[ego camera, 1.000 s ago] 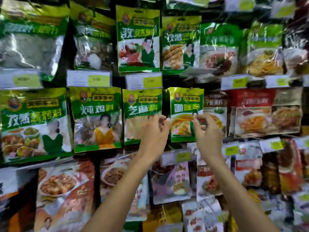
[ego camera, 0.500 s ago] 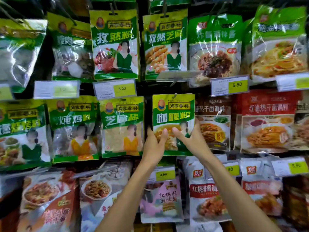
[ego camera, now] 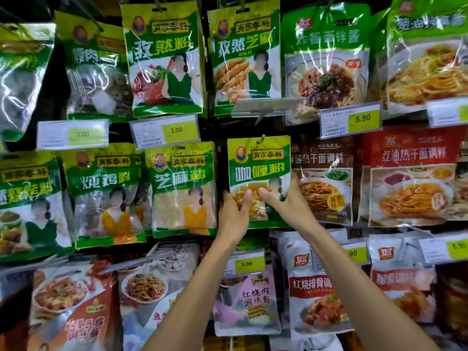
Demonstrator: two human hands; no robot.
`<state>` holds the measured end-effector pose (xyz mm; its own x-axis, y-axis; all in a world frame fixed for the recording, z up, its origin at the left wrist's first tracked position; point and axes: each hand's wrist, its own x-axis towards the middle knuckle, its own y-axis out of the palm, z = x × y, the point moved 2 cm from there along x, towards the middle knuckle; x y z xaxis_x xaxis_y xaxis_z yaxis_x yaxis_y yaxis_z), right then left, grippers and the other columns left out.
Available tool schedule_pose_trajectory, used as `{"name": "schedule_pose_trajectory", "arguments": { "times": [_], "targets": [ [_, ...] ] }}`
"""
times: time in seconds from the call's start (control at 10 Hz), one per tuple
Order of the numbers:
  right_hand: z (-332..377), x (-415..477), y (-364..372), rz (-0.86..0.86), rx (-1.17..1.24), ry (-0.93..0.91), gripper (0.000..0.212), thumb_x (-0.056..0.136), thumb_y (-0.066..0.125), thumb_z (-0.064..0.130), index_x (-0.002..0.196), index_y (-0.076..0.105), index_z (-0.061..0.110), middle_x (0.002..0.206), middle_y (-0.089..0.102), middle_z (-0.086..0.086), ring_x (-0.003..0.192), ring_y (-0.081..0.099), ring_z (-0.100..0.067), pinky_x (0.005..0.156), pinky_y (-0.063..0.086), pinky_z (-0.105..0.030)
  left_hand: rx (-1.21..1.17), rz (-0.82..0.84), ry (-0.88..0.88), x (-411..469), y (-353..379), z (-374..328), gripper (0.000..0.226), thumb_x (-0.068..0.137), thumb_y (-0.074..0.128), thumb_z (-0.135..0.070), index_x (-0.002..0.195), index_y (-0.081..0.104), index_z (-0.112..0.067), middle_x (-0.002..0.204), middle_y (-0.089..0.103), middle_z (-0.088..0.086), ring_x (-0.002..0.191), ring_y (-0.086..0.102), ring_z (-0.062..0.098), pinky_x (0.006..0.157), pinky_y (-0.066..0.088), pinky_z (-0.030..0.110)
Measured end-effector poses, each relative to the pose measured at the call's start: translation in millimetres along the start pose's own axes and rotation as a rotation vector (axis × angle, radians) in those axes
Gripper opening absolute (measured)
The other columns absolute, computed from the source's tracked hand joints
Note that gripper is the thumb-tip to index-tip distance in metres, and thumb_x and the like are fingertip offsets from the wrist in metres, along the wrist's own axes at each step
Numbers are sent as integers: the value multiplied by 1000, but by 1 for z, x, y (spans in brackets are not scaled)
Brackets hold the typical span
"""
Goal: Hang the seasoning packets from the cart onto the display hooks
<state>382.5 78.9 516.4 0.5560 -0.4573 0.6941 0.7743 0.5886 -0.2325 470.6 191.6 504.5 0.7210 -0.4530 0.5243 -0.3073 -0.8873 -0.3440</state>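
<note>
A green and yellow curry seasoning packet (ego camera: 258,163) hangs from a display hook (ego camera: 261,139) in the middle row of the rack. My left hand (ego camera: 234,214) grips its lower left edge, thumb on the front. My right hand (ego camera: 287,201) holds its lower right side, thumb across the front and fingers behind. The hook's tip pokes through the hole at the packet's top. The cart is out of view.
Green packets (ego camera: 183,188) hang close on the left and brown noodle-sauce packets (ego camera: 323,183) close on the right. More packets fill the rows above and below. Price tags (ego camera: 164,131) stick out on rails, and a clear tag holder (ego camera: 263,107) juts out just above.
Both hands slid from the packet's top at the hook down to its lower half. The view has moved closer to the rack and tilted up.
</note>
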Motion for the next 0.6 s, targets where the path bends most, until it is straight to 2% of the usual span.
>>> {"name": "schedule_pose_trajectory", "arguments": {
  "times": [0.1,0.2,0.3,0.4,0.5,0.6],
  "targets": [
    [2,-3,-2,-13,-1,8,75,84,69,37,144,27,19,140,47,3,127,46,-12,103,40,-31,60,-17,-29,-5,-2,-5,80,94,38,-53,149,12,0,145,42,13,130,43,27,91,39,28],
    [7,-9,-5,-33,-60,8,67,86,67,38,141,33,19,137,50,3,124,48,-12,99,42,-30,104,-56,-5,-16,-5,-13,75,96,38,-49,148,12,-1,141,45,17,127,45,29,97,41,35],
    [14,-19,-12,-131,-164,14,56,89,63,37,136,42,17,130,54,0,119,52,-17,96,45,-37,143,-123,60,-36,-10,-22,64,99,40,-39,148,17,-4,147,36,13,134,35,25,105,33,34],
    [25,-40,-18,-290,-295,-30,42,93,60,30,129,50,13,123,58,-1,112,54,-19,93,47,-38,232,-201,149,-57,-20,-29,51,100,40,-30,144,28,-6,145,36,9,132,35,22,102,32,28],
    [39,-63,-24,-324,-332,-120,22,95,57,20,115,61,11,105,62,0,92,59,-12,83,52,-32,269,-220,233,-70,-40,-31,36,100,41,-27,131,45,-9,124,52,6,112,49,19,95,40,31],
    [39,-109,-33,-320,-336,-167,11,94,57,16,101,67,16,91,64,5,77,58,-3,69,49,-17,199,-237,335,-101,-65,-16,22,100,43,-21,116,56,-13,103,56,-1,86,52,9,77,42,19]
  ]
}}
